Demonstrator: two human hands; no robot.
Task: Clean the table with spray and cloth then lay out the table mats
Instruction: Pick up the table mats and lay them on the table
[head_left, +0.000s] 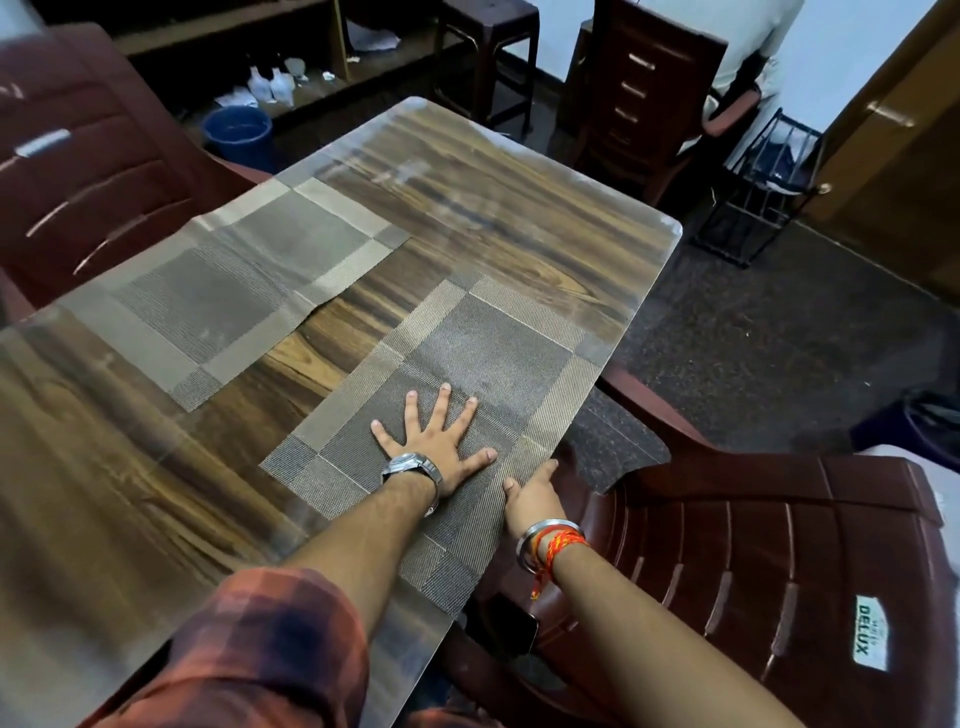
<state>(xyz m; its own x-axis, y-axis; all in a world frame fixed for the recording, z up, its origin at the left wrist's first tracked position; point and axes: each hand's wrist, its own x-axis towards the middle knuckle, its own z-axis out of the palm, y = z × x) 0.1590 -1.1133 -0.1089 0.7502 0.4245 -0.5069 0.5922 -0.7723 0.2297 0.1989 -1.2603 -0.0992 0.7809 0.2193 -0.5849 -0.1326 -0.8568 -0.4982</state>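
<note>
Two woven grey-and-beige table mats lie on the wood-grain table (467, 197). The far mat (228, 291) lies along the left side. The near mat (483, 353) lies along the right edge and overhangs it slightly. My left hand (436, 441), with a watch on the wrist, presses flat on the near mat with fingers spread. My right hand (530, 493), with bangle and threads at the wrist, holds the near mat's right edge at the table rim. No spray bottle or cloth is in view.
Dark red plastic chairs stand at the right (779, 561), the left (78, 156) and the far side (644, 98). A blue bucket (236, 132) and bottles sit on the floor beyond the table. A black wire rack (758, 192) stands at the right by a wooden door.
</note>
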